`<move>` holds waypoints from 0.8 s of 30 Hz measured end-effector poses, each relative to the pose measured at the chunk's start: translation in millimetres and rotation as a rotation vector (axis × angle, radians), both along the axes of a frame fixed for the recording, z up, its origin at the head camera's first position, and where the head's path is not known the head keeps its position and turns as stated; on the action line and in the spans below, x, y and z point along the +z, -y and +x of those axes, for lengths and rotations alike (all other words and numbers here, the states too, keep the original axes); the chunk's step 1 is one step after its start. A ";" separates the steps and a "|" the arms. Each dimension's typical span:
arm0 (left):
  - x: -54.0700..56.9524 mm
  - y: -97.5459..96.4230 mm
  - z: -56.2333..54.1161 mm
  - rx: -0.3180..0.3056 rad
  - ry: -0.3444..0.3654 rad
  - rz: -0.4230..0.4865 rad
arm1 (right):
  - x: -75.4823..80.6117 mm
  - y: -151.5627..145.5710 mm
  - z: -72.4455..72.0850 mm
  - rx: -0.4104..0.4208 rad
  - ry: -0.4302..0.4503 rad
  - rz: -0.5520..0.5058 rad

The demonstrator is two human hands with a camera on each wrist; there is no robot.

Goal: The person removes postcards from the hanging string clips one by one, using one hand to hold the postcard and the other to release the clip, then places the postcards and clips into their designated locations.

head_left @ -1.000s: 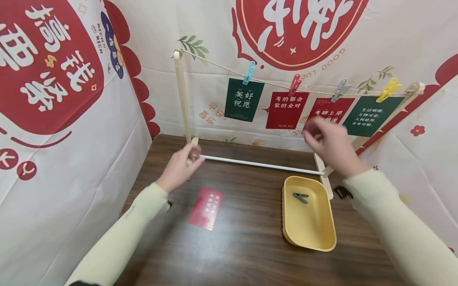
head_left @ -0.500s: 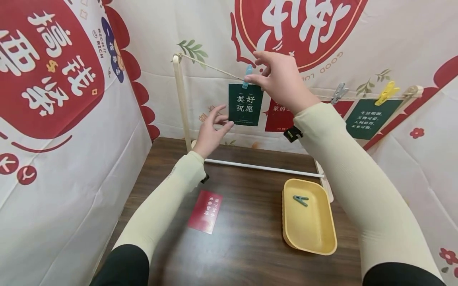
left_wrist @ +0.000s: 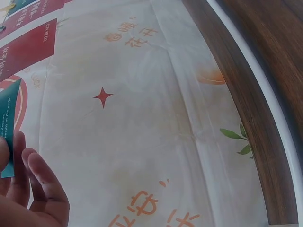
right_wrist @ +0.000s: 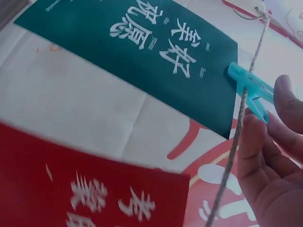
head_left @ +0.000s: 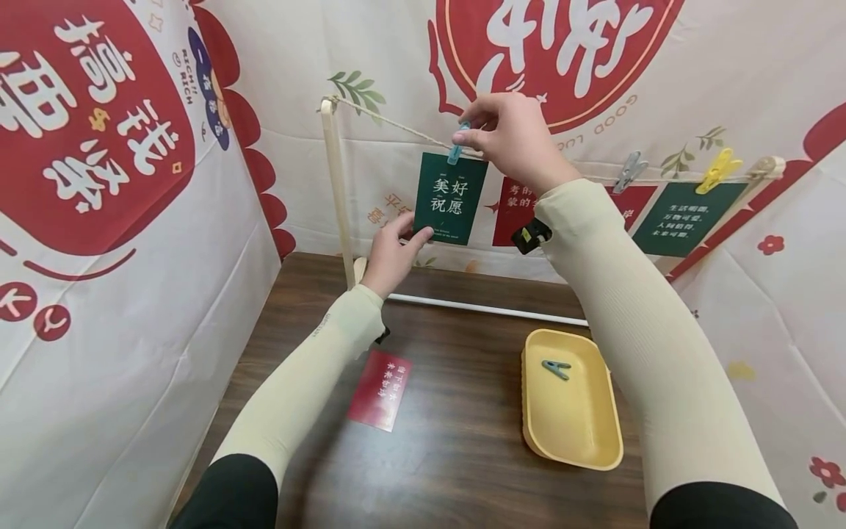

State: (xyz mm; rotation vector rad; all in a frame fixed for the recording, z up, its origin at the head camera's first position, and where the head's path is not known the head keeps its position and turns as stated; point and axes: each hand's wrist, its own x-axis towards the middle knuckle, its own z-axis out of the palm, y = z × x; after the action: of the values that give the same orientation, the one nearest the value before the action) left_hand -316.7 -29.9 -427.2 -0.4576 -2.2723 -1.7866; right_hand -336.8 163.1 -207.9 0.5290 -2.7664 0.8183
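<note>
A dark green card (head_left: 456, 220) with white lettering hangs from the string (right_wrist: 234, 151) by a light blue clothespin (head_left: 454, 154). My left hand (head_left: 391, 253) pinches the card's lower left corner between thumb and fingers; the left wrist view shows that green corner (left_wrist: 10, 106) held there. Higher up, my right hand (head_left: 518, 136) has thumb and fingers on the handles of the blue clothespin (right_wrist: 253, 87). Its tip lies over the card's top edge in the right wrist view. A red card (head_left: 514, 213) hangs just right, partly behind my right forearm.
Grey (head_left: 630, 172) and yellow (head_left: 719, 170) clothespins hold further cards on the string's right part. A red card (head_left: 380, 389) lies on the wooden table (head_left: 456, 477). The yellow tray (head_left: 571, 433) contains one grey-green clothespin (head_left: 557, 369). A white rod (head_left: 485, 308) crosses the frame's base.
Both hands have come to the green card: the right moved left and up to the blue clothespin, the left moved right and up and took the card's corner.
</note>
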 end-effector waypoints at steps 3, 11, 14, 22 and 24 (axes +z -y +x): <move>1.1 1.3 1.4 -0.009 0.008 0.025 | -2.7 -0.5 -1.6 -0.001 -0.013 -0.075; 1.1 6.1 5.2 -0.028 0.022 0.089 | -9.8 -2.1 -4.0 0.032 -0.102 -0.544; -2.8 9.0 10.4 -0.025 0.019 0.066 | -10.3 -5.3 -4.4 0.051 -0.161 -0.694; -21.2 20.7 37.6 -0.032 0.030 0.018 | -7.1 -23.5 13.4 0.140 -0.210 -0.954; -25.2 25.7 47.4 -0.044 0.042 0.010 | -6.3 -29.8 23.8 0.168 -0.213 -1.001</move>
State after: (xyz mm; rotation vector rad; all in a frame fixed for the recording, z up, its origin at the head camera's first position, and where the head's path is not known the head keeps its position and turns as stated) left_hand -269.3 -55.6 -452.4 -0.4767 -2.2969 -1.8447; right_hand -313.0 192.9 -214.2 0.5707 -1.7895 1.8520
